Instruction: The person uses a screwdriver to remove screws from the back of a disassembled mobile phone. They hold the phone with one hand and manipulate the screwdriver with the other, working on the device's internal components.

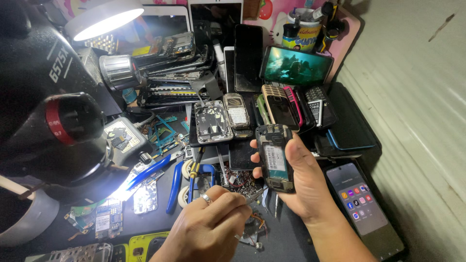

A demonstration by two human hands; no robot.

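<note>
One opened phone [274, 157] upright in right hand's [303, 182] grasp, left hand [213, 225] pinching tweezers [255, 195] beside.

Head camera, single view: looking steeply down and forward onto the cluttered bench [291, 237], sitting close above both hands, microscope [43, 121] crowding the left edge.

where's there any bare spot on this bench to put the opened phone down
Little. One bare dark strip lies at the near edge, between the left hand and the lit smartphone. The right hand holds the opened phone. Behind it, stacked phones fill the bench; beside the microscope, pliers and circuit boards crowd it.
</note>
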